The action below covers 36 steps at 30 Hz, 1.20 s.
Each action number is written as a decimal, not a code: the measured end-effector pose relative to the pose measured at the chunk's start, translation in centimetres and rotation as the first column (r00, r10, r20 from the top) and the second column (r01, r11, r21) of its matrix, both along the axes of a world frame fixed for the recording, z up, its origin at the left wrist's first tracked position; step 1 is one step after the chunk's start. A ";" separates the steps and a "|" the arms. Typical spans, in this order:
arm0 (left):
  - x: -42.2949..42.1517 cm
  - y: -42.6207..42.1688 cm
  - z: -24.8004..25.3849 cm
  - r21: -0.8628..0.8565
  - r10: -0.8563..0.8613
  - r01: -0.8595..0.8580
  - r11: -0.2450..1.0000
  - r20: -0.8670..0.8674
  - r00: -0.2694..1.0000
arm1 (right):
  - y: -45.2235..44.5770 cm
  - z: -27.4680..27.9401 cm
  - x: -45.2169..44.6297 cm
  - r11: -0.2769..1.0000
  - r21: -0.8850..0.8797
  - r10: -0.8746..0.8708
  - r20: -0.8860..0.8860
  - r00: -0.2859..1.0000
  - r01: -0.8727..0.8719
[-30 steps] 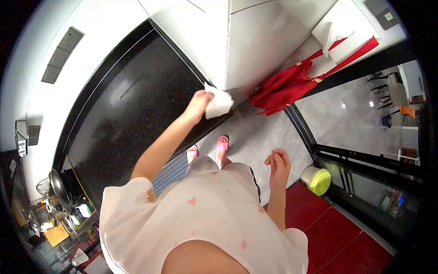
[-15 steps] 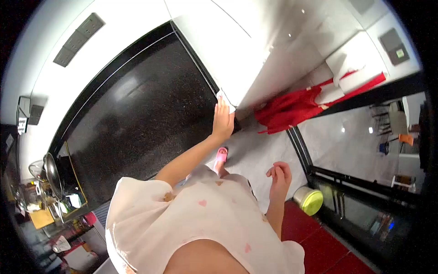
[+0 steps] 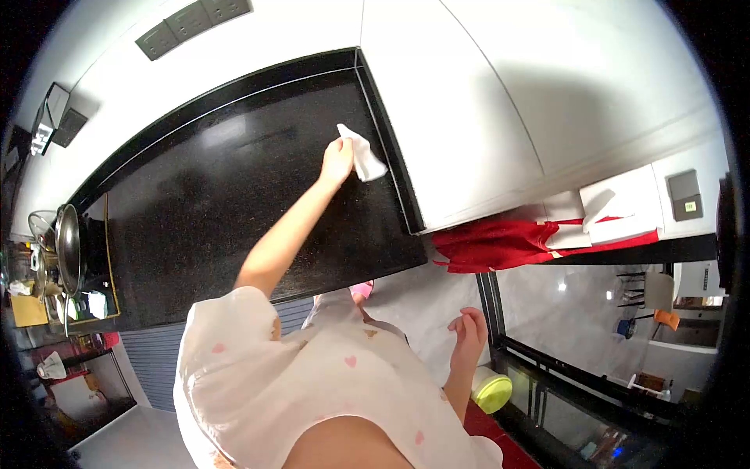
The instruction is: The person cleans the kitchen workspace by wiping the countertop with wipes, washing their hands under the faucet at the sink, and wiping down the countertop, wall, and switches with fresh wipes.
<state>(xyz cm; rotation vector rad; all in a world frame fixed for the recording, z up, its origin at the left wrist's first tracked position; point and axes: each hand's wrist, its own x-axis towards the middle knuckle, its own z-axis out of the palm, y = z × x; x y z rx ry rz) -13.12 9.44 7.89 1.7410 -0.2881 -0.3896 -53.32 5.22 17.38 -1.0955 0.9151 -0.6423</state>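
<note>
My left hand [image 3: 337, 162] is closed on a white cloth [image 3: 364, 156] over the black countertop [image 3: 234, 195], near its right-hand raised edge. The cloth hangs out from the fingers on the right side; whether all of it touches the counter I cannot tell. Low on the right, my right hand [image 3: 469, 334] is in the air beside my body, fingers loosely bent and apart, holding nothing. Below it stands a bin with a yellow-green lid [image 3: 493, 394].
White wall panels [image 3: 437, 117] border the counter. Pans [image 3: 70, 248] and kitchen items crowd its left end. A red apron-like cloth [image 3: 500, 244] hangs at the right, beside a black-framed glass door [image 3: 562, 371]. A pink slipper [image 3: 362, 289] shows on the grey floor.
My left hand has moved with the cloth from the counter's right corner, up and inward over the black surface. The view has shifted; my right hand stays loosely bent at my side.
</note>
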 end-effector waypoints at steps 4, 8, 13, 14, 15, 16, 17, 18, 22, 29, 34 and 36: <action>-0.6 6.3 5.5 -0.192 -0.330 0.283 0.940 -0.289 0.899 | 1.4 0.3 6.9 0.938 -0.100 0.325 -0.083 0.942 -0.332; -3.1 12.8 11.0 -0.372 -0.519 0.399 0.838 -0.318 0.793 | 4.3 0.0 20.4 0.687 -0.124 0.706 0.347 0.617 -0.716; -3.4 21.2 15.8 -0.251 -0.418 0.374 0.893 -0.154 0.895 | 12.9 0.4 29.2 0.351 0.162 0.638 0.680 0.362 -0.922; -3.4 23.0 16.8 -0.244 -0.333 0.298 0.923 -0.117 0.936 | 14.4 0.7 30.4 0.346 0.181 0.659 0.651 0.376 -0.920; -3.5 24.9 16.8 -0.294 -0.264 0.222 0.930 -0.110 0.958 | 16.0 0.7 31.4 0.328 0.187 0.662 0.654 0.366 -0.926; -3.7 26.5 16.4 -0.350 -0.195 0.152 0.924 -0.091 0.977 | 17.3 0.6 32.1 0.311 0.180 0.670 0.655 0.350 -0.933; -4.4 28.4 16.1 -0.479 -0.163 0.053 0.876 -0.191 0.968 | 19.0 0.2 32.3 0.310 0.220 0.699 0.607 0.378 -0.925; -5.2 30.1 15.8 -0.534 -0.147 -0.023 0.845 -0.273 0.951 | 20.5 -0.5 32.3 0.240 0.189 0.796 0.523 0.304 -0.952; -7.2 36.8 11.2 -0.661 -0.261 -0.286 0.693 -0.600 0.756 | 28.2 2.7 32.9 0.152 -0.116 0.919 0.382 0.097 -0.982; -4.0 44.5 7.3 -0.793 -0.315 -0.352 0.498 -0.543 0.778 | 34.0 -1.5 40.5 -0.188 -0.364 0.981 -0.016 -0.196 -0.912; 7.6 56.5 9.4 -0.577 0.259 -0.626 0.525 -0.592 0.763 | 39.1 -1.2 44.5 0.345 -0.181 0.933 -0.046 0.358 -0.921; 14.1 62.6 7.8 -0.577 0.506 -0.666 0.473 -0.442 0.741 | 40.2 -0.9 44.4 0.471 -0.130 0.873 -0.074 0.482 -0.872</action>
